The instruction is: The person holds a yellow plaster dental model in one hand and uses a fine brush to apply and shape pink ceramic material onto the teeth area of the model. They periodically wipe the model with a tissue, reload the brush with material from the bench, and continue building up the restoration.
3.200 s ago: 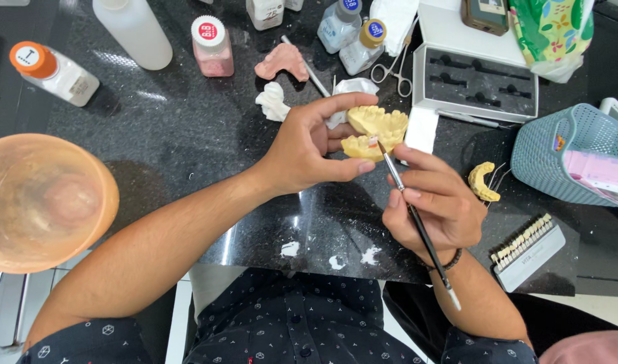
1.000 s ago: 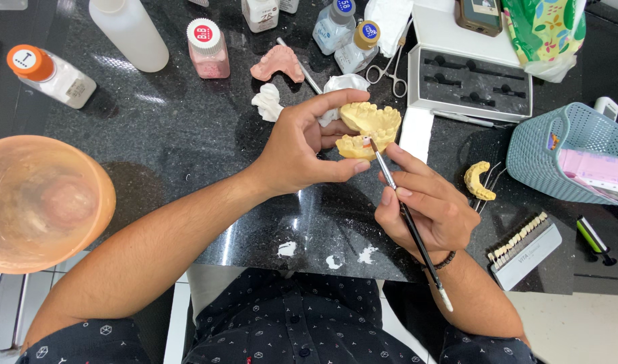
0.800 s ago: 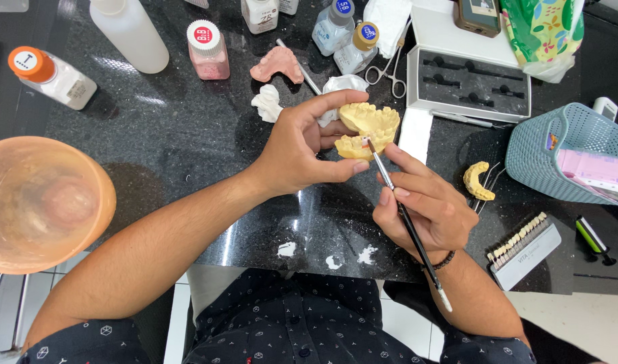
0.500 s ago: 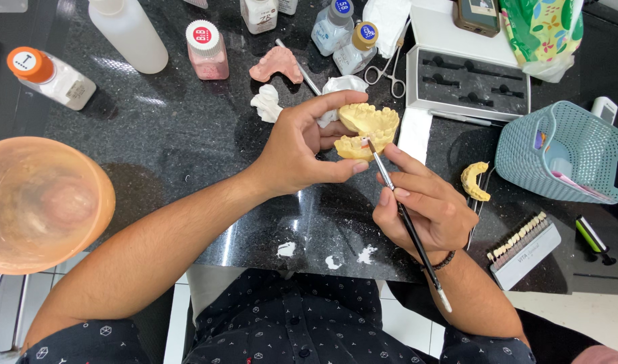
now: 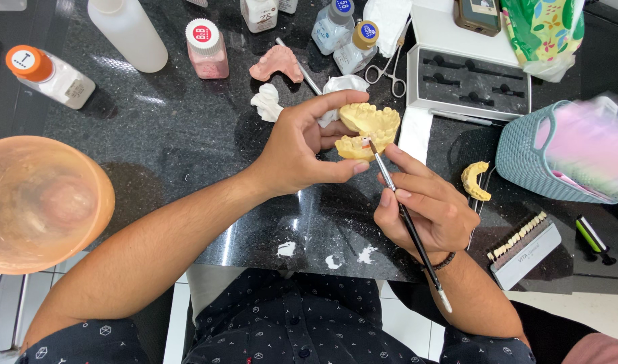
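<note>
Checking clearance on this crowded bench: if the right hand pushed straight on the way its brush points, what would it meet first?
The right hand aims its thin black-handled brush up-left; the tip already meets the yellow plaster dental cast held by the left hand.

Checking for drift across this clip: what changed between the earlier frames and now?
Little. The left hand keeps its grip on the yellow dental cast, and the right hand keeps the brush tip at its front teeth. By the teal basket, a blurred pink thing has shifted. Bottles and tooth shade strip stayed put.
</note>
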`<state>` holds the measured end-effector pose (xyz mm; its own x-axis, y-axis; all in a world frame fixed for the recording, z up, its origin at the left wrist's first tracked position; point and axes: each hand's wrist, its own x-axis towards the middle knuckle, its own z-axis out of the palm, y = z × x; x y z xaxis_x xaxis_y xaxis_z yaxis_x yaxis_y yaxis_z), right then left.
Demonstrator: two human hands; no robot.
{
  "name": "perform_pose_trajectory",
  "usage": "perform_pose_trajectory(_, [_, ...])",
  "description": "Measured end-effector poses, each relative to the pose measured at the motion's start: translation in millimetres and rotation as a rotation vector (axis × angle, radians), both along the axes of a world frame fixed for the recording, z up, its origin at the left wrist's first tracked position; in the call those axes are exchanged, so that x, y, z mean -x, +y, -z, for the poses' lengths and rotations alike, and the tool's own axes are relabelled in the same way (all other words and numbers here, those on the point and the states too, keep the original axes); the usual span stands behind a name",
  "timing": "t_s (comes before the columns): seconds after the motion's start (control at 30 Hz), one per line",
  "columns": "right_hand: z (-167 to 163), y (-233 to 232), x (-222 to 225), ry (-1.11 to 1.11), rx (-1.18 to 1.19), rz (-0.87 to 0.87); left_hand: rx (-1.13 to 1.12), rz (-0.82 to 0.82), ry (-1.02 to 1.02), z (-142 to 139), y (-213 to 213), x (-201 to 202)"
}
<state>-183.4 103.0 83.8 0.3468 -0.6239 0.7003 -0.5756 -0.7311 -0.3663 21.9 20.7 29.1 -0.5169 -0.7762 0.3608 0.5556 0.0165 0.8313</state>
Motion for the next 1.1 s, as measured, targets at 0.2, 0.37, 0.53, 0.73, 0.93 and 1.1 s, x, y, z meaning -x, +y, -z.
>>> perform_pose_trajectory(0.2, [1.3, 0.6, 0.4, 0.006, -0.004, -0.001, 0.008, -0.005, -0.014, 1.5, 0.3, -0.1])
perform_pose_trajectory(0.37, [-0.3, 0.0, -0.2, 0.011, 0.01, 0.001, 0.038, -0.018, -0.029, 1.4, 0.2, -0.7])
perform_pose_trajectory(0.53, [-1.7, -0.1, -1.2, 0.004, 0.021, 0.0, 0.019, -0.009, -0.02, 0.8, 0.5, -0.5])
perform_pose_trajectory(0.73, [-1.0, 0.6, -1.4, -0.008, 0.026, 0.0, 0.009, -0.005, -0.012, 0.6, 1.2, 0.0])
perform_pose_trajectory(0.93, [0.1, 1.3, 1.5, -0.088, 0.018, -0.048, 0.008, 0.006, -0.005, 0.8, 1.7, 0.5])
perform_pose_trajectory(1.1, [-1.4, -0.9, 0.7, -0.058, 0.036, -0.041, 0.02, 0.008, -0.013, 0.9, 1.2, 0.2])
